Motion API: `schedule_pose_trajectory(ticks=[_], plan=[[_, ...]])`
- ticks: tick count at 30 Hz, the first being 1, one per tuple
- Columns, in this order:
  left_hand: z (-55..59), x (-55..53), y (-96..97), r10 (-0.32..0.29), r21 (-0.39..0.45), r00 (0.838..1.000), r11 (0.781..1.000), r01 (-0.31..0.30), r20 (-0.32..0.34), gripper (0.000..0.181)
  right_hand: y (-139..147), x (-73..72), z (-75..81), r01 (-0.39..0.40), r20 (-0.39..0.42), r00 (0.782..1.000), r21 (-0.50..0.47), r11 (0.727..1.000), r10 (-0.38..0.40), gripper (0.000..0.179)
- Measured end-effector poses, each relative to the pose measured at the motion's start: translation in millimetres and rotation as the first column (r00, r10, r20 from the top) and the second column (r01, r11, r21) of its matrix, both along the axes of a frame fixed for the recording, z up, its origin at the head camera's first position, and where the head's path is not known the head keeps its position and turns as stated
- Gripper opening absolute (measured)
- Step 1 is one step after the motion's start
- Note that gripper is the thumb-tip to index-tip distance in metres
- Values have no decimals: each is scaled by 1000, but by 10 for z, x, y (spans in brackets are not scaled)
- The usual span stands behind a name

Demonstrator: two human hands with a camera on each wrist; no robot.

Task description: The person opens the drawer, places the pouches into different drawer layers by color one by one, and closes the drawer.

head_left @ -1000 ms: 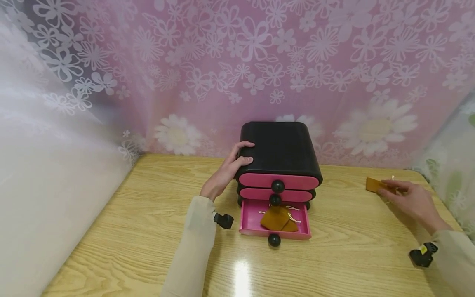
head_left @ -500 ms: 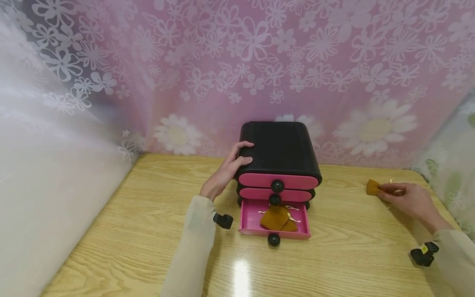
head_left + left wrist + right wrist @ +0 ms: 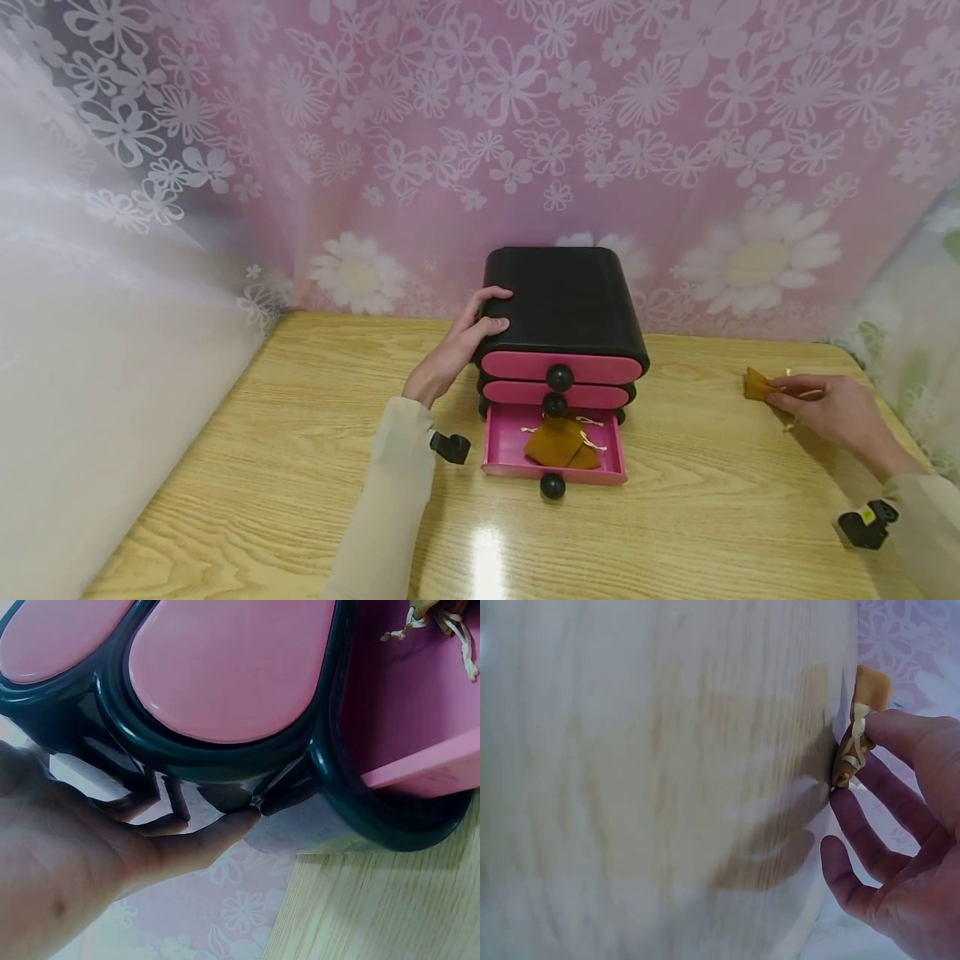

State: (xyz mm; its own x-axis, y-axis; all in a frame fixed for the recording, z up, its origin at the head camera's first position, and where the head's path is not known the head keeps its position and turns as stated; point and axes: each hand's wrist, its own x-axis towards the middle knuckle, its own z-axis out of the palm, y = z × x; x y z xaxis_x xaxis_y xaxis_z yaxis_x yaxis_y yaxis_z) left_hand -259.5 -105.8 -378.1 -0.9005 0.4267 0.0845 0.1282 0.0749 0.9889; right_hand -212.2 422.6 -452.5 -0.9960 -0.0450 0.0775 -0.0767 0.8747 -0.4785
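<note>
A black mini chest of drawers (image 3: 558, 296) with pink drawer fronts and round black knobs stands on the table. My left hand (image 3: 455, 340) rests against its left side, thumb and a finger over the top edge. In the left wrist view other fingers (image 3: 217, 836) touch the black side. The bottom drawer (image 3: 504, 437) is pulled out, with brown drawstring pouches (image 3: 558, 442) with cream cords lying inside. At the right, my right hand (image 3: 836, 408) pinches another brown drawstring pouch (image 3: 757, 385) between thumb and fingers, just at the tabletop. In the right wrist view this pouch (image 3: 871, 688) looks folded.
The wood-grain table (image 3: 300, 467) extends around the chest. A pink floral curtain (image 3: 480, 125) hangs behind it, and pale sheets (image 3: 112, 333) hang at both sides. Each wrist wears a small black camera (image 3: 450, 447).
My right hand has drawn slightly back and to the right, and the pouch in it has become more folded and bunched. The left hand and the open drawer have stayed put.
</note>
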Motion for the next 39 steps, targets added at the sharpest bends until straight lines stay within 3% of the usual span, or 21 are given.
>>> schedule_pose_trajectory(ticks=[9,16,22,29,36,39], plan=[[-9,-10,-1,5,8,1000,1000,-5,15,42,-52,64,54,-12,-57,998,-16,1000,11,32],[-2,-1,-3,9,17,1000,1000,-9,15,42,-175,136,151,-19,-151,988,16,1000,21,27],[-1,0,1,2,23,1000,1000,-3,17,44,-264,223,201,-57,-288,956,-29,998,46,19],[-4,-7,2,3,16,1000,1000,-3,9,45,-478,339,280,-131,-341,935,-92,987,92,20],[-5,-3,7,3,15,1000,1000,-3,13,43,-720,437,356,-167,-454,881,-40,985,131,26],[-13,-4,11,2,16,1000,1000,-2,12,43,-790,477,377,-169,-463,876,-29,985,136,27]])
